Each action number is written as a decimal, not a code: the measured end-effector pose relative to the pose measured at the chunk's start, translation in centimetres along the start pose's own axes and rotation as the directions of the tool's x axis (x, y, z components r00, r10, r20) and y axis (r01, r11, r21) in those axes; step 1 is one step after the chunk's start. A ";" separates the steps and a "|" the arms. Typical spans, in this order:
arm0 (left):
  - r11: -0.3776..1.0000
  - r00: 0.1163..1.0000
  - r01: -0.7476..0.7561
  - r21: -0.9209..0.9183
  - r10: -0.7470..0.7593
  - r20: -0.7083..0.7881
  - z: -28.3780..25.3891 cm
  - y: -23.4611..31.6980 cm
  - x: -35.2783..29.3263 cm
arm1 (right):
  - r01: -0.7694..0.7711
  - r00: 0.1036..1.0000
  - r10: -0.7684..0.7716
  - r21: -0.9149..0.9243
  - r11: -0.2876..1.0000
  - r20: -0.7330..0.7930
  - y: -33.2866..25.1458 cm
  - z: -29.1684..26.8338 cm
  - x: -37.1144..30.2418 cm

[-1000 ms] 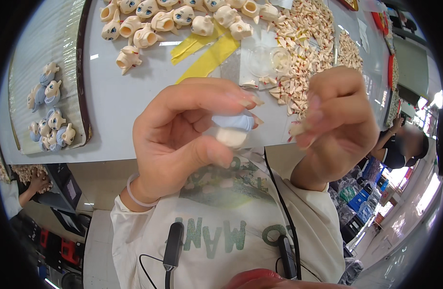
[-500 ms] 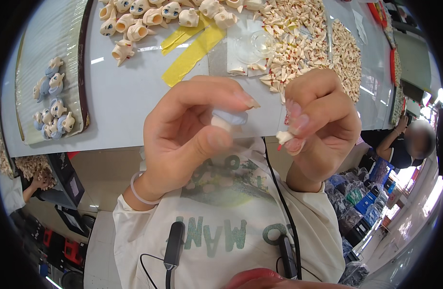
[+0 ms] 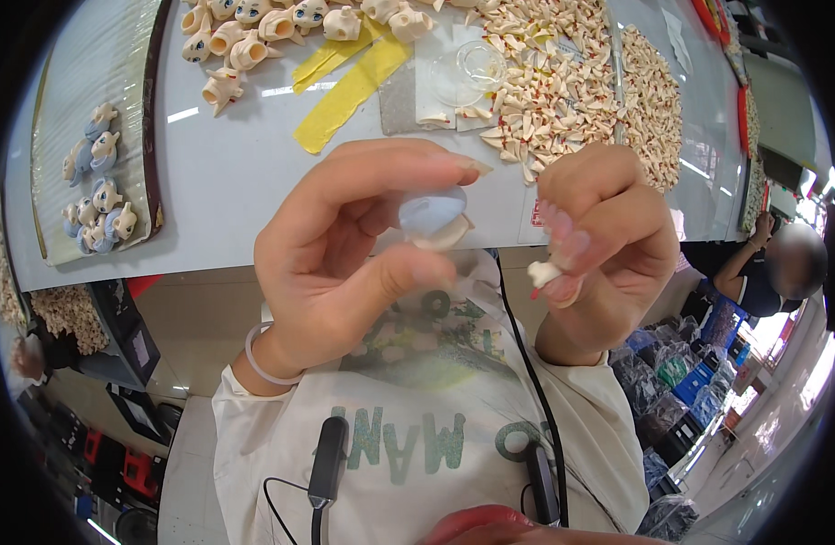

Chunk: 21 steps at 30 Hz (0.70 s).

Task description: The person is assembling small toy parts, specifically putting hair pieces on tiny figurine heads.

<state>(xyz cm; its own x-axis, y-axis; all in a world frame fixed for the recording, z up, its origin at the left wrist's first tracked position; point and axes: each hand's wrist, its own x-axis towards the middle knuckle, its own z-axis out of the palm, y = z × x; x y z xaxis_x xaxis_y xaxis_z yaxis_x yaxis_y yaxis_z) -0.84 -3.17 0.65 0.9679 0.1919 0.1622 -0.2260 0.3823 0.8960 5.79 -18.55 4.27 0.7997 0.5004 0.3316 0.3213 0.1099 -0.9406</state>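
Note:
My left hand (image 3: 331,241) curls around a small doll head (image 3: 433,211), its rounded pale blue hair part facing up and a cream part showing below. The thumb is under it and the index finger arches above; the other fingers are partly hidden behind. Across a narrow gap, my right hand (image 3: 608,232) pinches a small cream plastic piece (image 3: 543,272) with a red tip between thumb and fingers. Part of that piece is covered by the fingertips. Both hands are raised at the near edge of the table (image 3: 227,195).
Cream doll heads (image 3: 249,50) lie at the far left, beside yellow tape strips (image 3: 349,104). Small pointed cream pieces (image 3: 549,86) are heaped at the far right near a clear round dish (image 3: 480,65). A tray (image 3: 59,186) holds blue-haired heads. A person (image 3: 772,263) sits at the right.
The doll head has turned in my left hand, bringing more of its blue side into view. My left hand has shifted slightly left; the right still pinches its piece.

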 end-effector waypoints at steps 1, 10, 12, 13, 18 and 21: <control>0.999 0.999 -0.033 0.042 0.032 0.008 -0.1 0.0 -0.1 | 0.026 1.000 -0.026 0.003 1.000 0.016 0.1 0.2 0.0; 0.998 0.999 0.034 -0.058 -0.035 -0.023 1.0 0.3 -0.4 | 0.022 0.999 -0.022 0.001 1.000 0.033 0.2 0.4 -0.1; 0.979 0.991 0.120 -0.163 -0.129 -0.046 1.4 0.7 -0.2 | 0.017 1.000 -0.017 0.000 1.000 0.020 0.2 0.3 0.0; 0.973 0.982 0.174 -0.154 -0.183 -0.044 1.5 1.0 -0.1 | 0.012 1.000 -0.012 0.001 1.000 0.009 0.2 0.4 0.0; 1.000 0.996 0.028 -0.004 -0.028 0.086 0.2 0.1 -0.2 | -0.003 1.000 0.003 0.000 1.000 0.006 0.2 0.5 -0.3; 0.997 0.994 -0.016 0.071 0.008 0.105 -0.3 0.3 0.0 | -0.016 1.000 0.016 0.011 1.000 0.015 0.1 0.9 -0.4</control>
<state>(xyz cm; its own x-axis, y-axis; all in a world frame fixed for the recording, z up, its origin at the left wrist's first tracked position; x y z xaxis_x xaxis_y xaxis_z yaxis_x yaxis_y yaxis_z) -0.93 -2.80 0.75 0.9722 0.0993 0.2120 -0.2328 0.3142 0.9204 5.04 -18.03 3.94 0.7969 0.5152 0.3154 0.3026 0.1113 -0.9466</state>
